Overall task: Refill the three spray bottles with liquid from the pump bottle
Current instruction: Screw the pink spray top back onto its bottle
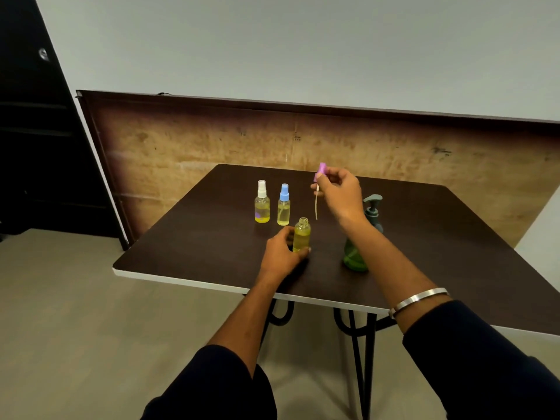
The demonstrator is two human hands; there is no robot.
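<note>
Three small clear spray bottles with yellow liquid stand on the dark table (194, 237). The white-capped bottle (262, 203) and the blue-capped bottle (284, 206) stand side by side at the back, both capped. The third bottle (301, 234) stands nearer, its threaded neck uncovered, with my left hand (283, 253) wrapped around its base. My right hand (341, 192) holds the pink spray cap (320, 171) above and to the right of that bottle, its dip tube hanging down. The green pump bottle (354, 256) stands to the right, partly hidden behind my right forearm.
A brown board (212, 140) leans upright against the wall behind the table. A dark door or cabinet (36, 147) fills the left side. The table's white front edge (181, 281) runs close to my arms, with black metal legs (368, 359) below.
</note>
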